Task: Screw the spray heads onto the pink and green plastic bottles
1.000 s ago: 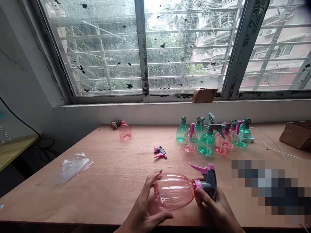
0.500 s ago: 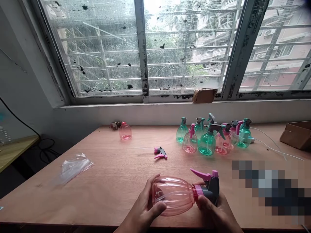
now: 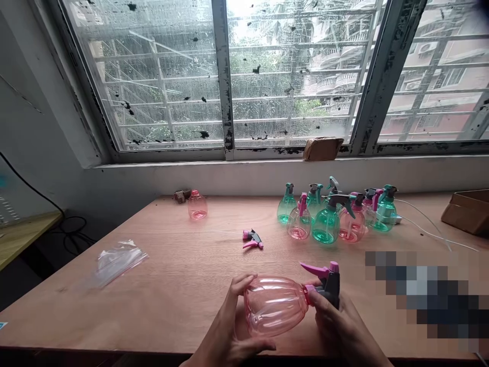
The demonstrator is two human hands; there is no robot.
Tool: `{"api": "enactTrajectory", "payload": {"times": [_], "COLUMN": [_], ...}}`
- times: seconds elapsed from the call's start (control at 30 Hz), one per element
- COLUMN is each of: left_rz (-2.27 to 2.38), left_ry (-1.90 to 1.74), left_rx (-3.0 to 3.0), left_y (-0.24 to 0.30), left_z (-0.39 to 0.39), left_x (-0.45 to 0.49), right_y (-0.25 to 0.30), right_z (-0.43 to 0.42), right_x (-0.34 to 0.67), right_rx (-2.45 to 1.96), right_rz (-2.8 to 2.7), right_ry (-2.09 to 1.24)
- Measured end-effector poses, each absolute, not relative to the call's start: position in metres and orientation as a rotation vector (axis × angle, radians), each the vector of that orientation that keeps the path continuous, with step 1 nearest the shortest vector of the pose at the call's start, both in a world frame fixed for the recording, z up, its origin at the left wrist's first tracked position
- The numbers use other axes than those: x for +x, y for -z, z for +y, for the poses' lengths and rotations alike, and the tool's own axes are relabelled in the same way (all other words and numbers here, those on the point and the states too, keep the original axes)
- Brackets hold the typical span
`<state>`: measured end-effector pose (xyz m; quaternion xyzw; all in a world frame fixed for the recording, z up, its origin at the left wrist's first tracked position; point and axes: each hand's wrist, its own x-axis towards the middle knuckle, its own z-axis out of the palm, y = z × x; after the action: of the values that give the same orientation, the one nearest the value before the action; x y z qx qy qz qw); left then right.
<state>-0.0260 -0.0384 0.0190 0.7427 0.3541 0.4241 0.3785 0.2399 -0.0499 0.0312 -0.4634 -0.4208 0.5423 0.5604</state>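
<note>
I hold a pink transparent spray bottle (image 3: 274, 304) on its side just above the near edge of the wooden table (image 3: 171, 285). My left hand (image 3: 229, 331) cups the bottle's round base, fingers curled around it. My right hand (image 3: 340, 326) is closed on the grey and pink trigger head (image 3: 327, 282) at the bottle's neck, with the pink trigger pointing left and up.
A cluster of finished green and pink spray bottles (image 3: 332, 214) stands at the back right. A loose trigger head (image 3: 252, 238) lies mid-table, a headless pink bottle (image 3: 197, 205) at the back, a plastic bag (image 3: 114, 261) at left, a cardboard box (image 3: 466, 210) at far right.
The bottle has tilted and shifted slightly in my hands; my right hand has turned the trigger head at the neck. Nothing else on the table moved.
</note>
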Motion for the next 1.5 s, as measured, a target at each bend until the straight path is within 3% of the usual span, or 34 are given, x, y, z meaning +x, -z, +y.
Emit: {"api": "enactTrajectory", "payload": {"times": [0.33, 0.53, 0.73, 0.97, 1.2, 1.33, 1.5], "left_rz": [0.883, 0.921, 1.035, 1.035, 0.989, 0.989, 1.172], "left_ry": [-1.185, -1.000, -0.685, -0.672, -0.754, -0.723, -0.870], "left_rx": [2.289, 2.395, 2.514, 2.508, 2.399, 2.258, 2.554], "left_y": [-0.014, -0.018, -0.034, -0.039, -0.032, -0.061, -0.126], "left_z": [-0.040, -0.039, -0.047, -0.049, -0.050, -0.048, 0.000], "left_x": [-0.020, -0.018, -0.016, -0.017, -0.020, -0.022, -0.034], "right_y": [-0.031, -0.037, -0.079, -0.086, -0.069, -0.065, -0.068], "right_z": [-0.052, -0.051, -0.027, 0.050, 0.083, 0.079, 0.060], "right_x": [0.234, 0.245, 0.295, 0.333, 0.334, 0.334, 0.325], "right_rx": [-1.097, -1.186, -1.386, -1.492, -1.537, -1.503, -1.547], "right_rz": [-0.974, -1.035, -1.127, -1.464, -1.462, -1.491, -1.486], "right_ry": [-1.280, -0.865, -0.500, -0.031, 0.096, 0.071, 0.174]}}
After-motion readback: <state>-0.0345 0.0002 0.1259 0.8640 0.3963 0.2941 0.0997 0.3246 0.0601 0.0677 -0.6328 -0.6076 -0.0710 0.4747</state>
